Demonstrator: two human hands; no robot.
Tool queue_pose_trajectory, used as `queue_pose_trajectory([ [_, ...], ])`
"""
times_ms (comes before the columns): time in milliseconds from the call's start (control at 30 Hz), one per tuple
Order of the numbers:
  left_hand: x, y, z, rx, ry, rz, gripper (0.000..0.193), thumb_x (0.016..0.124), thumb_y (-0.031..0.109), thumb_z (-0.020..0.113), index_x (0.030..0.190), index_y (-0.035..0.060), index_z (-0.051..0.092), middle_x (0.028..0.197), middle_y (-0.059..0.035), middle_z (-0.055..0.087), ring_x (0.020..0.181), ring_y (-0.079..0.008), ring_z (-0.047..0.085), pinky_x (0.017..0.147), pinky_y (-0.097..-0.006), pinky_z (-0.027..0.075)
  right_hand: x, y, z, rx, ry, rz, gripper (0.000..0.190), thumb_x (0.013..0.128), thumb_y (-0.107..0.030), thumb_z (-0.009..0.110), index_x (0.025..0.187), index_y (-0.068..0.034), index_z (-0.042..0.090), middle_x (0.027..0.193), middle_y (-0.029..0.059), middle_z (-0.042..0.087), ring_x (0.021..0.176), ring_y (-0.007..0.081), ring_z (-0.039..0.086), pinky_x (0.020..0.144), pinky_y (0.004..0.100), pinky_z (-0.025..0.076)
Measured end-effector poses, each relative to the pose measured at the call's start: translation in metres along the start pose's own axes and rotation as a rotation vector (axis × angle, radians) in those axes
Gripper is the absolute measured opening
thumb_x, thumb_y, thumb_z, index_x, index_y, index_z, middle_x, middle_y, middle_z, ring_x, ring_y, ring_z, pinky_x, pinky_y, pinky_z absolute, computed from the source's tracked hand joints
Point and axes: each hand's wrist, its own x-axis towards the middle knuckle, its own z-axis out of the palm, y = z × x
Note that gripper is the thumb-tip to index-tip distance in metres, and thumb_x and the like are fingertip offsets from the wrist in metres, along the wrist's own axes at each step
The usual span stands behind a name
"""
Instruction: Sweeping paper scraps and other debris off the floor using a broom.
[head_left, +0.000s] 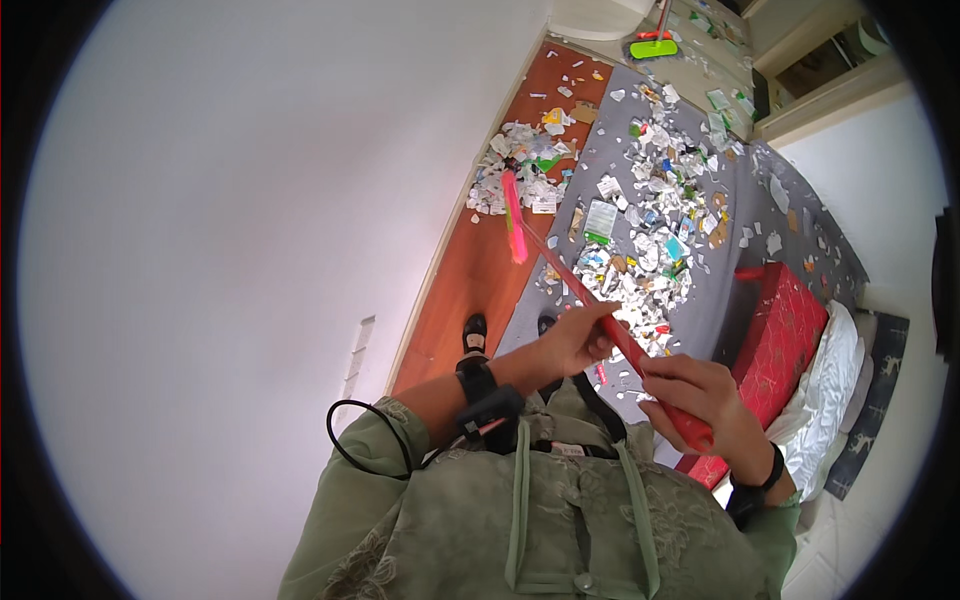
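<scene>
I hold a broom by its long red handle (564, 276), which slants across in front of my body. My right hand (694, 401) is wrapped around the handle near its end. Farther along the shaft, my left hand (576, 339) grips it too. The broom's pink head (514, 217) is by the edge of a heap of torn paper and packaging scraps (517, 154) on the reddish wood floor. A larger spread of scraps (652, 247) covers part of the grey floor covering (546, 300) to the right.
A white wall (247, 225) runs along the left. At right stands a red patterned bed base or box (784, 330) beside white bedding (814, 397). A second broom with a lime-green head (652, 49) is at the far end, among more scraps. My shoe (475, 334) is on the wood floor (457, 285).
</scene>
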Motion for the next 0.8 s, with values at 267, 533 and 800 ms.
queue_pose_trajectory([
  [267, -0.017, -0.04, -0.063, -0.002, -0.107, -0.337, 0.021, 0.087, 0.019, 0.064, 0.085, -0.0007, 0.056, 0.079, -0.0086, 0.061, 0.046, -0.0076, 0.046, 0.037, -0.0172, 0.035, -0.029, -0.053, 0.046, 0.109, 0.041, 0.302, 0.024, 0.072, -0.001, 0.074, 0.093, -0.002, 0.063, 0.098, 0.0139, 0.065, 0.078, 0.0288, 0.067, 0.064, 0.0343, 0.054],
  [533, -0.002, -0.063, -0.089, 0.097, 0.033, -0.357, 0.014, 0.083, 0.014, 0.062, 0.076, 0.0036, 0.055, 0.056, -0.0016, 0.052, 0.037, -0.0057, 0.038, 0.033, -0.0178, 0.027, -0.044, -0.037, 0.083, 0.182, -0.008, 0.342, 0.022, 0.075, -0.001, 0.07, 0.095, -0.001, 0.061, 0.096, 0.0139, 0.063, 0.08, 0.0318, 0.065, 0.067, 0.0359, 0.052],
  [800, 0.049, -0.062, -0.061, 0.238, -0.146, -0.138, 0.016, 0.084, 0.011, 0.056, 0.07, 0.0036, 0.054, 0.048, 0.002, 0.04, 0.039, -0.0053, 0.033, 0.037, -0.0194, 0.023, -0.062, 0.007, 0.069, 0.041, -0.069, 0.306, 0.015, 0.077, -0.003, 0.064, 0.089, -0.001, 0.055, 0.085, 0.0142, 0.058, 0.076, 0.0343, 0.06, 0.067, 0.0417, 0.05],
])
